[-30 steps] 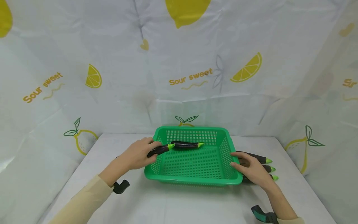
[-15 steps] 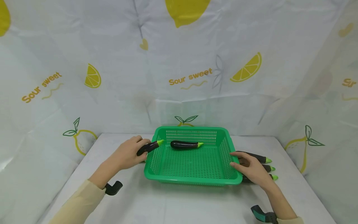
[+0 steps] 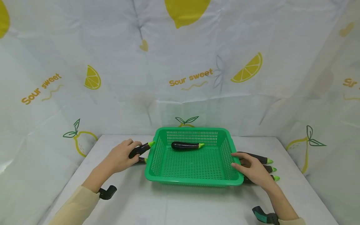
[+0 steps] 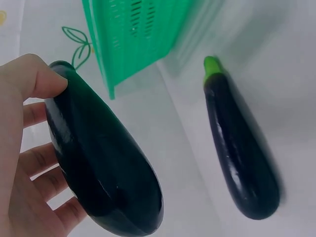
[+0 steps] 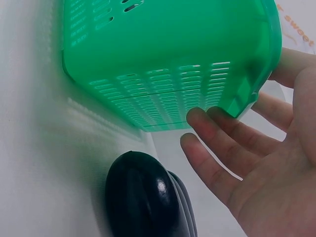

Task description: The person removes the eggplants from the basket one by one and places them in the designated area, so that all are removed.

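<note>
My left hand [image 3: 119,157] grips a dark purple eggplant [image 3: 138,151] with a green stem, just left of a green plastic basket [image 3: 194,181]. The stem end points toward the basket's left rim. Below it, a second eggplant [image 4: 237,148] lies on the table, partly hidden by the hand in the head view. Inside the basket, one eggplant [image 3: 185,146] lies near the back wall. My right hand [image 3: 254,172] holds the basket's right rim, thumb and fingers on either side of it. In the right wrist view, its fingers [image 5: 217,143] reach along the outer wall.
Several eggplants [image 3: 261,158] lie on the table to the right of the basket, partly covered by the right hand. The white table [image 3: 168,206] is backed by a white sheet [image 3: 126,103] with lemon prints, which also hangs at both sides.
My left hand has moved left with its eggplant, from over the basket's left rim to outside it. More of the eggplant on the table shows. The right hand and basket stay put.
</note>
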### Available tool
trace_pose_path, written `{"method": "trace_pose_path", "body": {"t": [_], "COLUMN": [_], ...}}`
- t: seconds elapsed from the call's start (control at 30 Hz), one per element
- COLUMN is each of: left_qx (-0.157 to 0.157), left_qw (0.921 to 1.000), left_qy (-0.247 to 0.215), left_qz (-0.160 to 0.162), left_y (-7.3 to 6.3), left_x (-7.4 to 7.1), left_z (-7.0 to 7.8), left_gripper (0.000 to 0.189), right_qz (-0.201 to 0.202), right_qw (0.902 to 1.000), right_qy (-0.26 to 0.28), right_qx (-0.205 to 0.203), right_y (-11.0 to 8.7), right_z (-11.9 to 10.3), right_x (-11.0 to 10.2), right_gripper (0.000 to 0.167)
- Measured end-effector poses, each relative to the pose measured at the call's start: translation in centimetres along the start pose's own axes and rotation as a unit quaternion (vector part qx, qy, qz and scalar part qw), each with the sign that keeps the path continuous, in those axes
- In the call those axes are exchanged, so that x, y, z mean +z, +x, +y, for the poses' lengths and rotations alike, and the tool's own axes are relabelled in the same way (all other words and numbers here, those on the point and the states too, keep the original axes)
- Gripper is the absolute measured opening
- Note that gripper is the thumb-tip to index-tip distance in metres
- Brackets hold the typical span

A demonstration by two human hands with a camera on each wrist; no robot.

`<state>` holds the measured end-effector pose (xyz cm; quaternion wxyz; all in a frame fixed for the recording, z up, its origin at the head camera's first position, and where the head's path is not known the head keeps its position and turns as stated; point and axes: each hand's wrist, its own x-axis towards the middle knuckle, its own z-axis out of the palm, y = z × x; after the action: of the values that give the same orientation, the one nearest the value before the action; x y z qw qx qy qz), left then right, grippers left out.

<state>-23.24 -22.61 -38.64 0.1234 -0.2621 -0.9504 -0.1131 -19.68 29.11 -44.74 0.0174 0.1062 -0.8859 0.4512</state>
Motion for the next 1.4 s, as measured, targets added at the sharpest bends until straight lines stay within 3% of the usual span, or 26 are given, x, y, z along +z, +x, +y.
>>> {"method": "trace_pose_path", "body": {"t": [0.33, 0.7, 1.4], "left_qx": [-0.034, -0.048, -0.061], "left_qw": [0.9993, 0.9978, 0.9937], "left_qy": [-0.011, -0.007, -0.002], "left_qz": [-0.013, -0.045, -0.095], "left_y": [-1.2, -2.0, -3.3], "left_x": [0.5, 3.1, 6.0], "left_z": [-1.2, -2.7, -2.7], "left_gripper": [0.036, 0.035, 0.038], "right_qz": [0.002, 0.005, 0.004], "right_qw": [1.0, 1.0, 1.0], "right_qy": [0.0, -0.004, -0.001], "right_qx": [0.0, -0.004, 0.001], "right_y": [0.0, 0.1, 0.0], "right_z": [0.0, 0.0, -0.1], "right_x": [0.0, 0.0, 0.1], "right_gripper": [0.053, 0.053, 0.053]}}
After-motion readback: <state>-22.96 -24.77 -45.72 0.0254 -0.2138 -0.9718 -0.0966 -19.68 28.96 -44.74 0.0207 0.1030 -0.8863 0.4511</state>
